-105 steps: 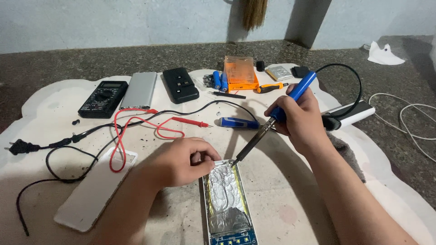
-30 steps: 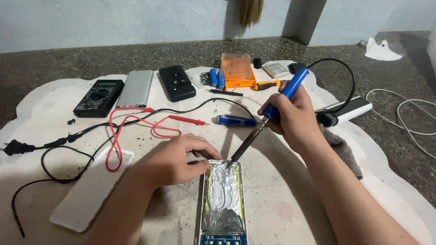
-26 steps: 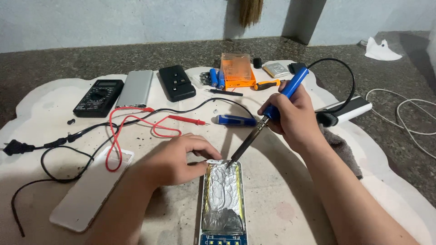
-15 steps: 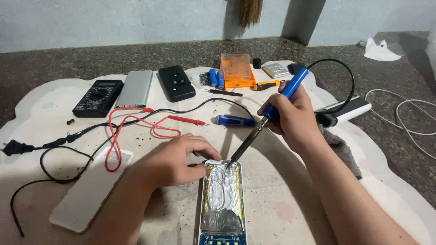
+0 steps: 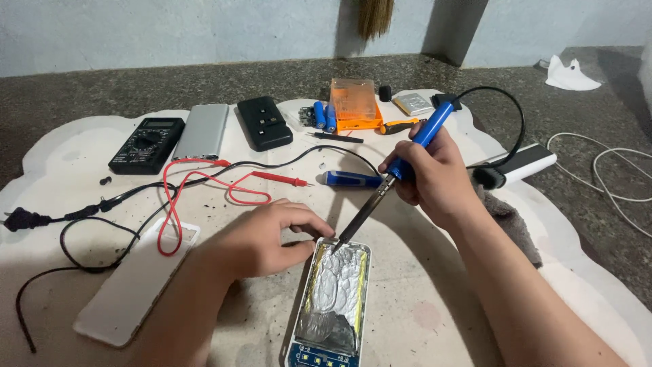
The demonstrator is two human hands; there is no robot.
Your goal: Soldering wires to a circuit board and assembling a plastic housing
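The right hand (image 5: 435, 173) is wrapping its grip firmly around the blue handle of a soldering iron (image 5: 394, 182), holding it at a slant so the dark tip is coming down onto the top edge of an opened power bank (image 5: 333, 299). That power bank is lying flat on the worktop (image 5: 421, 299) right in front of the person, its silver foil-wrapped cell facing up and a strip of blue circuit board showing at the near end. The left hand (image 5: 261, 238) is resting just beside its top left corner, fingers curled in a narrow pinch with the thumb and fingertips touching the case edge close to the iron's tip; whether anything small is pinched between them I cannot tell.

To the left, a white cover panel (image 5: 136, 282) is lying flat, with a red test lead (image 5: 204, 190) and a black cable (image 5: 88, 224) looping over and beside it. Farther back, a black multimeter (image 5: 146, 145), a grey metal casing (image 5: 202, 131) and a black battery holder (image 5: 264, 122) are sitting in a row. An orange plastic box (image 5: 354, 103) is standing behind blue cylindrical cells (image 5: 323, 115), and another blue cell (image 5: 352, 179) is lying near the iron's shaft. The iron's black cord (image 5: 513, 115) is arching behind the right hand.
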